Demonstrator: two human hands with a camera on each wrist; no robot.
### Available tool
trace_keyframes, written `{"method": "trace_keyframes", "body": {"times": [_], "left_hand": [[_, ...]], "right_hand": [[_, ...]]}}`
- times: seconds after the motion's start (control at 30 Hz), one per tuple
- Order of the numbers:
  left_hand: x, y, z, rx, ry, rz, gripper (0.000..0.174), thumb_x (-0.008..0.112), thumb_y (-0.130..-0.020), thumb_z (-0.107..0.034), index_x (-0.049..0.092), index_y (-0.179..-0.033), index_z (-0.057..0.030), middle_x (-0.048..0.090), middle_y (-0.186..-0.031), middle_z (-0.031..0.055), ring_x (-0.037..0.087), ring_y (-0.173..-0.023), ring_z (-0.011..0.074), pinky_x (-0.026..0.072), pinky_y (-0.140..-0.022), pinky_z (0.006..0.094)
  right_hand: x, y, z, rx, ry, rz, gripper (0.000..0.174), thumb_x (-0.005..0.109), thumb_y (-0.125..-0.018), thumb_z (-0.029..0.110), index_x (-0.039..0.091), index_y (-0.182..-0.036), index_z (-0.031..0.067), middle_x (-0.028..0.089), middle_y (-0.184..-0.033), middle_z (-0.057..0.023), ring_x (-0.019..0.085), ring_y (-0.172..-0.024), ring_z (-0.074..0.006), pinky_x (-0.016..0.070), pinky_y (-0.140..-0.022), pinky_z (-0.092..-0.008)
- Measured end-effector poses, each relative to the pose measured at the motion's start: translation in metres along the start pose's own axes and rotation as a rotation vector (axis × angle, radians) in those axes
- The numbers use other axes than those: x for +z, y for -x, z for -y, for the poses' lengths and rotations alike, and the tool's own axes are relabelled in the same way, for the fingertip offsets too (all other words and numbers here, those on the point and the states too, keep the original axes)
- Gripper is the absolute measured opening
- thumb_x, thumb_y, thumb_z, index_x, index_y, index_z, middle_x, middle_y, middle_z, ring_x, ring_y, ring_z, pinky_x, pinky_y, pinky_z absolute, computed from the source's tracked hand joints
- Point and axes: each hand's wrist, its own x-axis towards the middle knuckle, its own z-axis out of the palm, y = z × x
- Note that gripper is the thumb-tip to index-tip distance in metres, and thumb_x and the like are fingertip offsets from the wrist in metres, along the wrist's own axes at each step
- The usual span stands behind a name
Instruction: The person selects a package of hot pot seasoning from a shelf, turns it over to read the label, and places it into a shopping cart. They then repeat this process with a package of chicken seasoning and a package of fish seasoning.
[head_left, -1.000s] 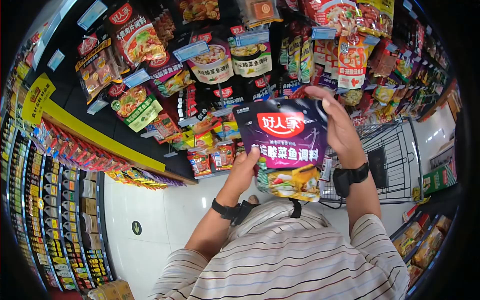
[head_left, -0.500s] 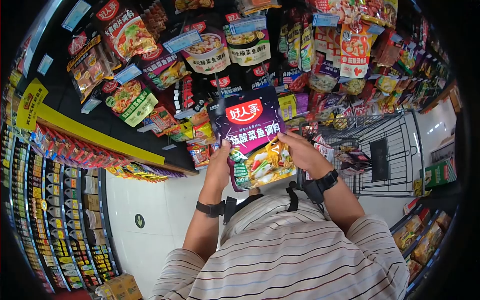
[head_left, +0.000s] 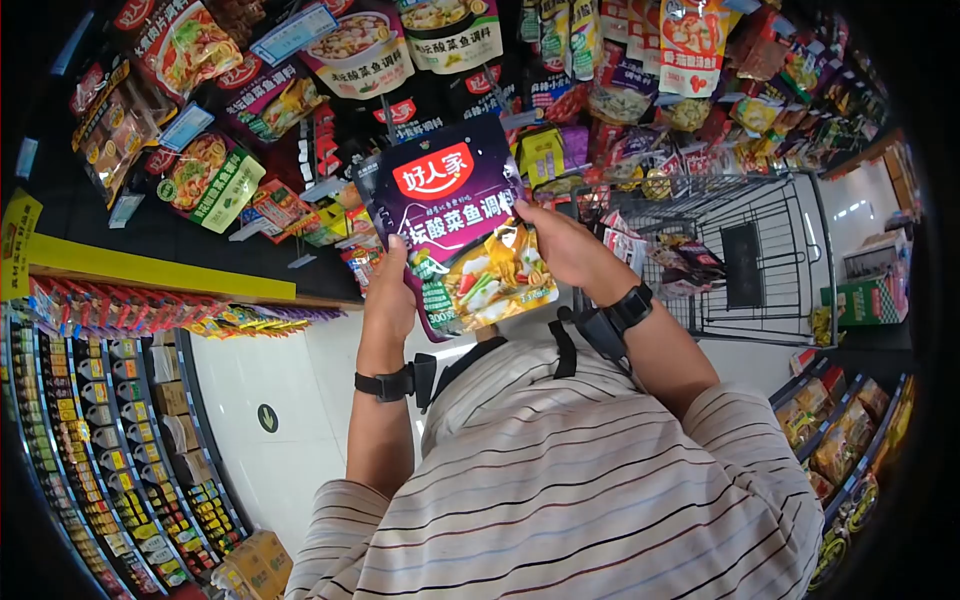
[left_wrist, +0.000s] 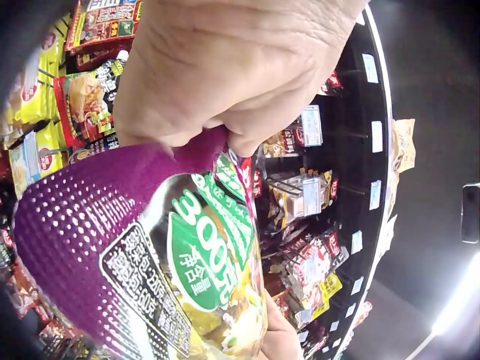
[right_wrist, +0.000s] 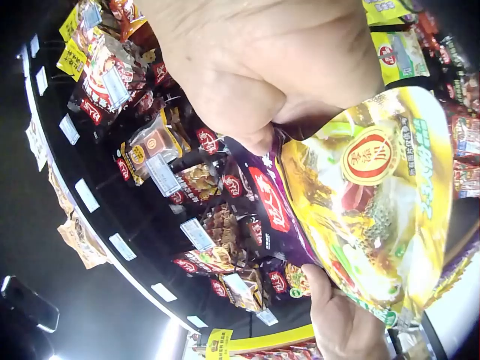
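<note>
A black and purple seasoning pouch (head_left: 460,225) is held upright before the body, front face showing, tilted a little. The left hand (head_left: 387,300) grips its left edge, thumb on the front. On the right edge the right hand (head_left: 570,250) pinches it, thumb also on the front. In the left wrist view the left hand (left_wrist: 240,67) grips the edge of the purple pouch (left_wrist: 82,217). The right wrist view has the right hand (right_wrist: 277,67) on the yellow food picture of the pouch (right_wrist: 367,202), with the left hand (right_wrist: 345,322) across from it.
Hanging pouches (head_left: 355,50) with price tags fill the rack ahead. A wire shopping cart (head_left: 790,260) holding some packets stands at the right. Shelves of bottles (head_left: 110,440) and a cardboard box (head_left: 255,570) are at the left, above white floor (head_left: 320,420).
The pouch has moved left and down from its first position. The right hand has come down from the pouch's upper corner to its side edge. Packets in the cart have come into sight.
</note>
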Motion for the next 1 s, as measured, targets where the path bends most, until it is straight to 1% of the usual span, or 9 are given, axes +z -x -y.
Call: {"method": "trace_keyframes", "body": {"times": [0.13,0.23,0.33,0.53,0.63,0.7,0.77,0.9,1.0], "left_hand": [[-0.013,-0.011,0.005,-0.060,0.038,-0.012,0.051,0.046,-0.104,-0.043,0.055,-0.124,0.0032,0.065,-0.120,0.0121,0.064,-0.106,0.0189,0.0511,-0.094,0.0330],[-0.015,-0.014,0.005,-0.045,0.044,0.005,0.050,0.042,-0.106,-0.040,0.050,-0.130,0.0036,0.063,-0.126,0.0176,0.065,-0.111,0.0261,0.0530,-0.096,0.0411],[-0.011,-0.010,-0.001,-0.052,0.052,-0.008,0.050,0.043,-0.105,-0.039,0.049,-0.131,0.0028,0.063,-0.126,0.0158,0.064,-0.113,0.0251,0.0511,-0.099,0.0406],[-0.019,-0.017,-0.002,-0.074,0.077,-0.038,0.047,0.043,-0.106,-0.037,0.049,-0.131,0.0017,0.063,-0.125,0.0152,0.064,-0.112,0.0242,0.0507,-0.099,0.0406],[-0.031,-0.025,0.004,-0.067,0.161,-0.035,0.043,0.046,-0.105,-0.036,0.051,-0.128,-0.0003,0.064,-0.122,0.0140,0.065,-0.110,0.0232,0.0516,-0.098,0.0400],[-0.049,-0.035,0.016,-0.065,0.122,-0.029,0.050,0.034,-0.107,-0.039,0.046,-0.135,0.0002,0.060,-0.131,0.0162,0.060,-0.119,0.0274,0.0468,-0.104,0.0443],[-0.044,-0.031,0.003,-0.099,0.147,-0.012,0.049,0.032,-0.108,-0.039,0.045,-0.136,-0.0009,0.059,-0.133,0.0160,0.059,-0.120,0.0274,0.0457,-0.105,0.0450],[-0.025,-0.021,-0.026,-0.122,0.163,-0.040,0.048,0.032,-0.108,-0.038,0.045,-0.135,0.0003,0.060,-0.131,0.0171,0.060,-0.118,0.0274,0.0474,-0.103,0.0437],[-0.032,-0.026,-0.030,-0.111,0.176,-0.055,0.045,0.033,-0.108,-0.035,0.045,-0.134,-0.0008,0.061,-0.127,0.0183,0.063,-0.115,0.0284,0.0516,-0.100,0.0464]], "right_hand": [[-0.004,-0.008,0.000,-0.007,-0.003,0.017,0.041,0.050,-0.102,0.030,0.052,-0.130,0.0000,0.062,-0.127,-0.0131,0.063,-0.112,-0.0232,0.0528,-0.097,-0.0389],[0.004,-0.008,0.002,-0.007,-0.008,0.011,0.041,0.049,-0.103,0.030,0.050,-0.132,0.0007,0.062,-0.127,-0.0127,0.063,-0.112,-0.0229,0.0516,-0.099,-0.0387],[-0.001,-0.016,0.002,0.027,-0.004,0.023,0.043,0.049,-0.103,0.032,0.050,-0.132,0.0012,0.061,-0.128,-0.0123,0.063,-0.114,-0.0231,0.0514,-0.099,-0.0384],[-0.008,-0.034,-0.003,0.056,-0.032,0.039,0.042,0.051,-0.102,0.033,0.051,-0.131,0.0026,0.063,-0.125,-0.0115,0.065,-0.108,-0.0223,0.0585,-0.082,-0.0386],[-0.010,-0.040,-0.004,0.076,0.033,0.086,0.041,0.052,-0.102,0.033,0.053,-0.129,0.0025,0.063,-0.124,-0.0109,0.065,-0.107,-0.0216,0.0586,-0.080,-0.0376],[-0.009,-0.041,-0.005,0.054,0.094,0.122,0.038,0.053,-0.102,0.030,0.055,-0.127,0.0014,0.063,-0.125,-0.0103,0.062,-0.111,-0.0199,0.0548,-0.090,-0.0337],[0.004,-0.039,-0.001,0.002,0.124,0.094,0.036,0.055,-0.100,0.021,0.053,-0.130,-0.0007,0.062,-0.125,-0.0106,0.062,-0.111,-0.0196,0.0535,-0.093,-0.0328],[0.014,-0.040,0.005,0.075,0.125,0.042,0.040,0.056,-0.097,0.008,0.049,-0.134,-0.0030,0.060,-0.128,-0.0118,0.061,-0.114,-0.0205,0.0502,-0.099,-0.0338],[0.016,-0.045,0.003,0.097,0.126,0.063,0.043,0.053,-0.094,0.002,0.046,-0.137,-0.0032,0.059,-0.130,-0.0134,0.060,-0.118,-0.0224,0.0482,-0.102,-0.0358]]}}
